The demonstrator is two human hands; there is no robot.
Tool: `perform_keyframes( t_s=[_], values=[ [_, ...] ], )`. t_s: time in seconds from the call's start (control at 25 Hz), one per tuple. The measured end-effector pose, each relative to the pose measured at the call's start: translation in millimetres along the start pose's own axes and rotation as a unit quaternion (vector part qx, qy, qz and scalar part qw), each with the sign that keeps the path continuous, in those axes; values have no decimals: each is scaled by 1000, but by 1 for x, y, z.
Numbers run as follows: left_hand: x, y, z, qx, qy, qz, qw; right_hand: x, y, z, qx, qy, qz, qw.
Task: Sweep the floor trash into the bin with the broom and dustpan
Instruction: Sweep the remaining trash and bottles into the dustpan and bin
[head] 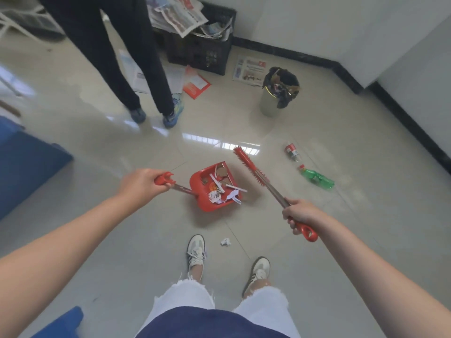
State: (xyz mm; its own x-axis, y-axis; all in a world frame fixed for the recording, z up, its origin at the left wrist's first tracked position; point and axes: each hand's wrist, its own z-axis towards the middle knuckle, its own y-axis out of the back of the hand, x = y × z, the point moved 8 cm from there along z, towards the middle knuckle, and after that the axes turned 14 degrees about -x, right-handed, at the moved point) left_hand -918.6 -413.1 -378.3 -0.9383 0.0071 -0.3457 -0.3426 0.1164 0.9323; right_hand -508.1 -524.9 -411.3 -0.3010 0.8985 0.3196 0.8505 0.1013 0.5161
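Left hand (140,185) grips loaded dustpan (214,189); right hand (301,215) grips raised broom (249,167); next: sweep 2 bottles (314,178), then empty into bin (277,93).

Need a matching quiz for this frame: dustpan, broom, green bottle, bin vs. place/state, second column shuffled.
1 dustpan
2 broom
3 green bottle
4 bin

a lying on the floor, right of the broom
b gripped by the right hand
c holds paper scraps, handle in the left hand
d upright near the wall, black bag stuffed

Pairs: 1-c, 2-b, 3-a, 4-d
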Motion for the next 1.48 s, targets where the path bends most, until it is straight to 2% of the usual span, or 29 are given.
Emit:
perform_keyframes(
  t_s=[0.2, 0.32, 0.44, 0.6, 0.72, 0.84, 0.92, 1.04, 1.16, 1.36, 1.48],
  values=[
    [8, 3, -83, -48, 142, -9, 989, 12, 14, 54, 9, 60, -90, 994],
    [9, -6, -150, -76, 180, 30, 980, -4, 7, 86, 19, 74, -124, 989],
    [11, -21, -220, -66, 226, 35, 971, -35, -13, 92, 47, 87, -175, 980],
    [16, -32, -308, -41, 320, -19, 946, -71, -39, 79, 84, 124, -221, 964],
    [23, -37, -359, -60, 344, -39, 936, -79, -55, 79, 77, 154, -258, 951],
    [4, -49, -405, -40, 348, 1, 937, -90, -72, 78, 68, 188, -283, 938],
    [-17, -67, -425, -19, 338, 21, 941, -114, -76, 74, 71, 203, -313, 925],
    [-41, -93, -450, -28, 343, 20, 939, -167, -76, 54, 86, 228, -384, 891],
    [-59, -116, -460, -29, 344, 24, 938, -215, -77, 31, 102, 248, -413, 871],
    [-72, -137, -455, -65, 342, 0, 937, -269, -76, -27, 153, 256, -416, 859],
    [-71, -145, -456, -70, 342, 11, 937, -299, -80, -70, 200, 215, -400, 868]
  ],
)
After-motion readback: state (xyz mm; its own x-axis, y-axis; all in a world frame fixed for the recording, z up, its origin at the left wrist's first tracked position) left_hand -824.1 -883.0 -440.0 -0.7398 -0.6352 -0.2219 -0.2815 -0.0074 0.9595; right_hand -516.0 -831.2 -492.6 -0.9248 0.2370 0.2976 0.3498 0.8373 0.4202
